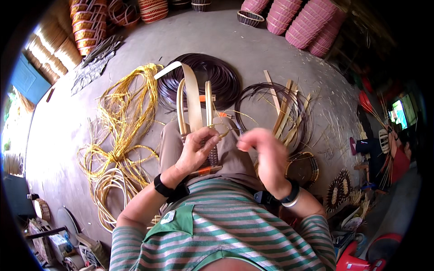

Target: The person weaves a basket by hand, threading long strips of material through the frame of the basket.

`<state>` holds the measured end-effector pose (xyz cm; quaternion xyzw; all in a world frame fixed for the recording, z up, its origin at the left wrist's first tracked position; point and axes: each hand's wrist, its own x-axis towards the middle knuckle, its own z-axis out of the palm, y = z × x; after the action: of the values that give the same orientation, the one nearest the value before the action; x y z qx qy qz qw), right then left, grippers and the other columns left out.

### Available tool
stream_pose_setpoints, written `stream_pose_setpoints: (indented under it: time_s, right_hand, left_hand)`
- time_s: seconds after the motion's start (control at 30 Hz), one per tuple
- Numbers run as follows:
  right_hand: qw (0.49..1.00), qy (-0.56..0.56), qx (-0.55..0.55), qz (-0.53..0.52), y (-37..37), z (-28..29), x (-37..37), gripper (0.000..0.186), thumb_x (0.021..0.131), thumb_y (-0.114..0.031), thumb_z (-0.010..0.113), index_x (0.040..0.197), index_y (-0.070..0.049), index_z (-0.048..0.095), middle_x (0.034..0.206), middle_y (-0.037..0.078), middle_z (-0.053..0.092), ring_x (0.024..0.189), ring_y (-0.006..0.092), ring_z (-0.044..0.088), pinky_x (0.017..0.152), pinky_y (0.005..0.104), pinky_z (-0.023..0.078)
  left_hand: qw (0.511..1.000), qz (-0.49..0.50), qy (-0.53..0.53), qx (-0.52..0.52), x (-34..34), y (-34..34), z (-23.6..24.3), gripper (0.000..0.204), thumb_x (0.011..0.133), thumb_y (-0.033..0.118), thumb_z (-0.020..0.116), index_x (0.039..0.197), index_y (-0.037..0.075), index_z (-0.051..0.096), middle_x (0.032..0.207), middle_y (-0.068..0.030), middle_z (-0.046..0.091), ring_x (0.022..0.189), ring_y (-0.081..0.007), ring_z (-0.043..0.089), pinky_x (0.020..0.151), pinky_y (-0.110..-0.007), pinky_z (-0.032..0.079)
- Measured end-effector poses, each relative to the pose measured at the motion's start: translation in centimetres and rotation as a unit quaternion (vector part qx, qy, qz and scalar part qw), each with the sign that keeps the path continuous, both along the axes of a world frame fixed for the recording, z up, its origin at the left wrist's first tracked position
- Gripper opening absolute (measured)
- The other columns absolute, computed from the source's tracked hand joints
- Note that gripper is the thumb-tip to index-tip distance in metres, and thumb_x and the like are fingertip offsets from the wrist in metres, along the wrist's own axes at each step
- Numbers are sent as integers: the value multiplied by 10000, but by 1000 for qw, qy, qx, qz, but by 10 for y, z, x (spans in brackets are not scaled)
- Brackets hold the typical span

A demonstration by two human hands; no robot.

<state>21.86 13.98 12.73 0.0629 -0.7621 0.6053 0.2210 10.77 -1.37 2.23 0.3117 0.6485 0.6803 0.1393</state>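
Note:
In my lap, between my knees, stands a partly woven dark piece (211, 156) with pale curved rods (209, 99) and a wide cream strip (192, 104) rising from it. My left hand (199, 149) is closed on the piece's upper part, where a thin golden cord (224, 128) loops out beside the fingertips. Just right of it, my right hand (264, 153) is bent and smeared by motion, close to the loop; whether it holds anything is unclear. An orange-handled tool (203, 170) lies across my lap under the piece.
Yellow cord bundles (124, 104) lie left, a dark coil (199, 65) ahead, hoops and slats (285, 104) right. Stacked pink baskets (307, 25) line the back. A co-worker in red (398, 165) sits at far right. Tools (63, 244) crowd the lower left, a red object (350, 257) lower right.

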Motion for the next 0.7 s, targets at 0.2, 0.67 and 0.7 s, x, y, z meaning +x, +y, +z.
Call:
stream_pose_setpoints:
  time_s: [0.2, 0.67, 0.7]
  right_hand:
    - [907, -287, -300, 72, 9, -83, -46, 345, 939, -359, 527, 895, -42, 655, 762, 9, 616, 681, 78, 540, 613, 210, 413]
    - [905, -25, -415, -87, 263, 74, 19, 430, 934, -350, 549, 628, -152, 321, 596, -51, 244, 512, 39, 232, 494, 192, 214]
    - [942, -12, -329, -72, 355, 55, 63, 231, 941, -287, 501, 826, -124, 384, 657, -26, 306, 574, 67, 308, 581, 205, 282]
  left_hand:
    - [974, -11, 224, -32, -4, -1, 11, 62, 833, 17, 611, 879, -9, 579, 798, -103, 596, 748, -235, 581, 689, -314, 462]
    - [957, 12, 284, -63, -5, -12, 19, 47, 793, -9, 600, 819, 15, 570, 764, -107, 567, 735, -287, 554, 668, -356, 447]
    - [950, 7, 303, -77, -5, -8, 23, 49, 789, -7, 601, 819, 16, 569, 764, -107, 564, 732, -290, 550, 669, -357, 447]
